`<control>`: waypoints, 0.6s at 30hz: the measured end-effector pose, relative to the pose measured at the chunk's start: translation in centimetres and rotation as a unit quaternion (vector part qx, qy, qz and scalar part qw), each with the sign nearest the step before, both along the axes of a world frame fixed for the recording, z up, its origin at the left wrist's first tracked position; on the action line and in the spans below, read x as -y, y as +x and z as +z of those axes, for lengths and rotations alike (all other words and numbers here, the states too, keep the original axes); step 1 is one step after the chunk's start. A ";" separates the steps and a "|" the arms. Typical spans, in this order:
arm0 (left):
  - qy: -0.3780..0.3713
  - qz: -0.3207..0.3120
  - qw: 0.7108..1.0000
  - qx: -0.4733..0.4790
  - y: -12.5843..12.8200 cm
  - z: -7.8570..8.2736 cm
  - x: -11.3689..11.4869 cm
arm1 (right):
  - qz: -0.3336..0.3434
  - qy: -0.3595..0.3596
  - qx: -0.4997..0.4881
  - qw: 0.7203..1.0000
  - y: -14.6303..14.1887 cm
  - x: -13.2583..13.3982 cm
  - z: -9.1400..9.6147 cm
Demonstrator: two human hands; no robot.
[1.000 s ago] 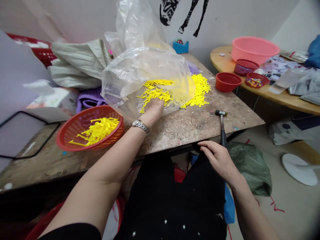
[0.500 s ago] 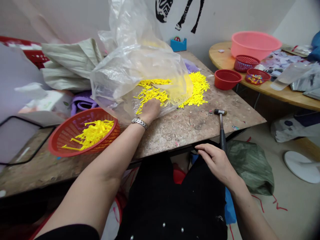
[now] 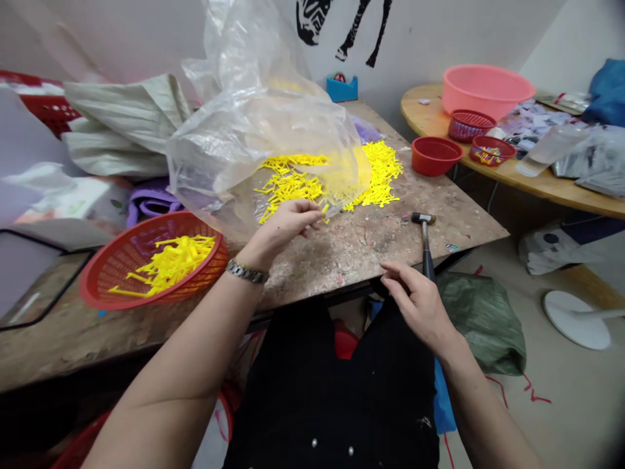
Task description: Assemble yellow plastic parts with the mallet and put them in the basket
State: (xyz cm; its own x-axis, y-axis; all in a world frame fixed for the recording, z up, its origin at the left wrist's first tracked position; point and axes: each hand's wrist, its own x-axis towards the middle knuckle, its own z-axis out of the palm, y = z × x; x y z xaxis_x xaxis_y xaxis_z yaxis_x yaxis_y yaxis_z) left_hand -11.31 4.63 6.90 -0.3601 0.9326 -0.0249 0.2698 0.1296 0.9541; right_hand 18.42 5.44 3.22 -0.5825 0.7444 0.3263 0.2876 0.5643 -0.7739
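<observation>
My left hand [image 3: 286, 225], a watch on its wrist, is raised just off the mouth of a clear plastic bag [image 3: 254, 130], with its fingers pinched on a small yellow plastic piece. Many yellow pieces [image 3: 381, 169] lie in the bag and spill onto the worn table [image 3: 361, 244]. A red basket [image 3: 92, 296] to the left holds more of them. My right hand [image 3: 415, 303] hovers over my lap at the table's front edge with its fingers loosely spread and nothing in them. It is right beside the handle of a small hammer [image 3: 424, 225].
A round wooden table at the right carries a pink basin [image 3: 486, 88], a red bowl [image 3: 434, 156] and small baskets. A blue tape dispenser [image 3: 344, 88] stands by the wall. Folded cloth [image 3: 117, 124] lies behind the bag. A green bag [image 3: 481, 319] and a white fan base [image 3: 579, 319] are on the floor.
My left hand has pulled back out of the yellow pile and lifted with a piece pinched in its fingers. My right hand has risen slightly and opened its fingers.
</observation>
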 end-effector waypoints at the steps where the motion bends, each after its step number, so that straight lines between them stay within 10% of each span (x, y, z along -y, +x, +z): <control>1: -0.007 -0.025 0.999 0.035 1.0 0.2 0.6 | -0.007 0.006 -0.014 1.000 -0.3 -0.1 0.3; 8: -0.082 -0.209 0.957 0.186 7.2 -0.2 3.7 | 0.031 0.034 -0.044 0.998 -2.7 -0.7 1.6; 18: 0.009 -0.160 0.939 0.303 10.3 -2.8 4.4 | -0.010 -0.049 -0.096 0.994 -3.1 -1.0 1.5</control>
State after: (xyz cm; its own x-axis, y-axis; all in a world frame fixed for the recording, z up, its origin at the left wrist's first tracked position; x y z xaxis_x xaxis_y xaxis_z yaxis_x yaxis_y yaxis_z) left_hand -1.04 0.24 4.11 0.0148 0.9929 -0.1183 -0.3015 0.1173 0.9462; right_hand 15.32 6.48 4.68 -0.5006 0.7895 0.3551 0.1393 0.4783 -0.8671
